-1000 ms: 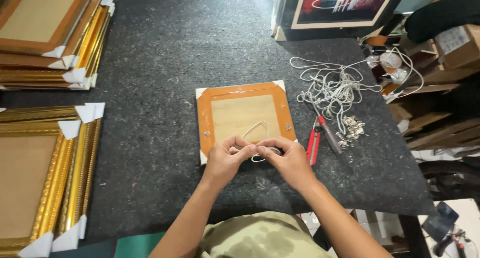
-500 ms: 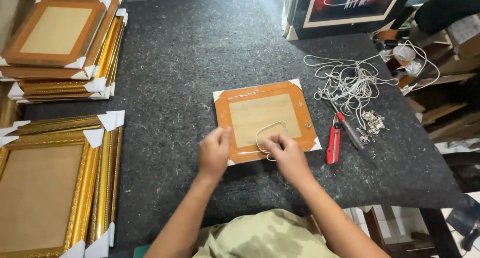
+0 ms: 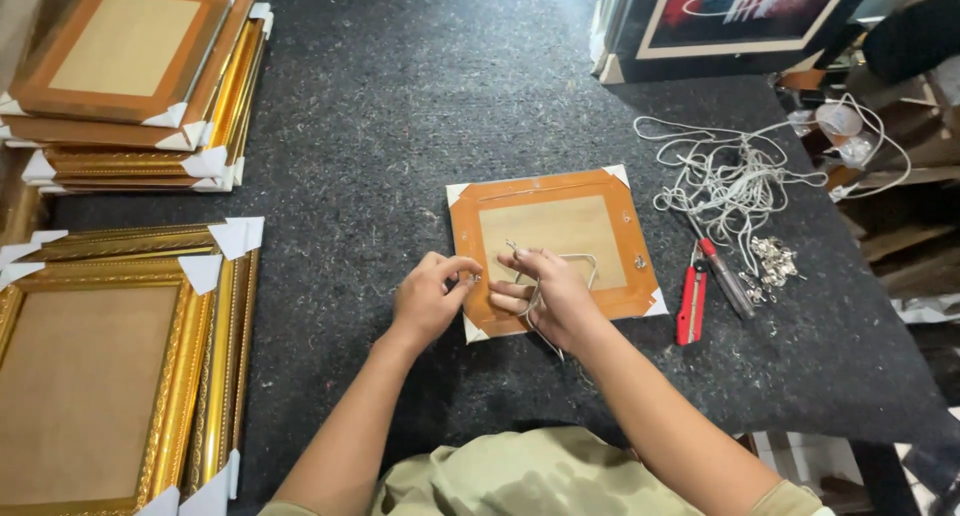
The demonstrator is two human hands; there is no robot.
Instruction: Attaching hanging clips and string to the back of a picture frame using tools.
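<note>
Lying face-down, long axis left-right, small frame [image 3: 560, 246]; left hand [image 3: 428, 298] pinches its edge, right hand [image 3: 555, 296] cord [image 3: 570, 261].

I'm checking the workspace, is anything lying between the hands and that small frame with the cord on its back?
Nothing visible. The left hand pinches at the small frame's left edge, and the right hand rests on its backing holding the cord. The red pliers lie off to the right, clear of both hands.

orange frame back [image 3: 553, 241], red pliers [image 3: 690, 303], white cord [image 3: 725, 176]
</note>
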